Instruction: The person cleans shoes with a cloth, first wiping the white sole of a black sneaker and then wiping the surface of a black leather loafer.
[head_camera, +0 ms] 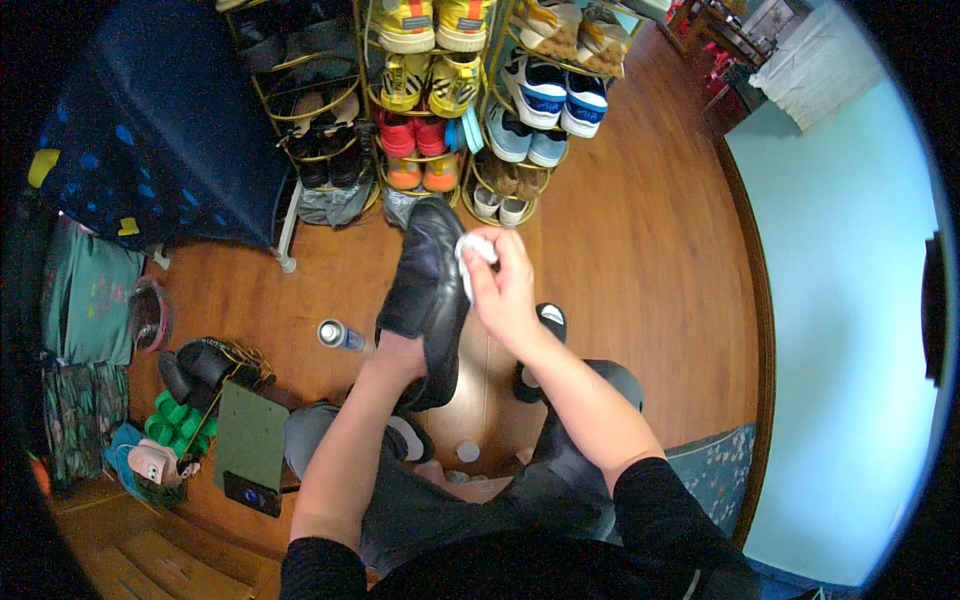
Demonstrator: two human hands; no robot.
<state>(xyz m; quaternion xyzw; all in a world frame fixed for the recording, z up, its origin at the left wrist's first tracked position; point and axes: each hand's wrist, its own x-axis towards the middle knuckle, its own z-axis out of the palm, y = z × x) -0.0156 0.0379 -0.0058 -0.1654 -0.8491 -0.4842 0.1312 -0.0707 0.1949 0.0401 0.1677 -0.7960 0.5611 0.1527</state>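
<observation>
A black leather shoe (424, 281) is held up in front of me, its toe pointing away. My left hand (402, 354) reaches into the shoe's opening and holds it from within; the fingers are hidden inside. On the shoe's right side, near the toe, my right hand (504, 281) presses a crumpled white cloth or tissue (477, 251), pinched between thumb and fingers. An aerosol can (341, 335) with a silver top is on the wooden floor, left of the shoe. Between my legs lies a small round white cap-like piece (467, 450).
Gold-wire racks (427, 112) filled with shoes stand ahead. A dark blue cloth cover (187, 127) hangs at left, near a white metal leg (286, 232). Green slippers (176, 420), black sandals (210, 364) and a dark-green phone-like device (251, 450) are at lower left. A light-blue wall (832, 300) rises right.
</observation>
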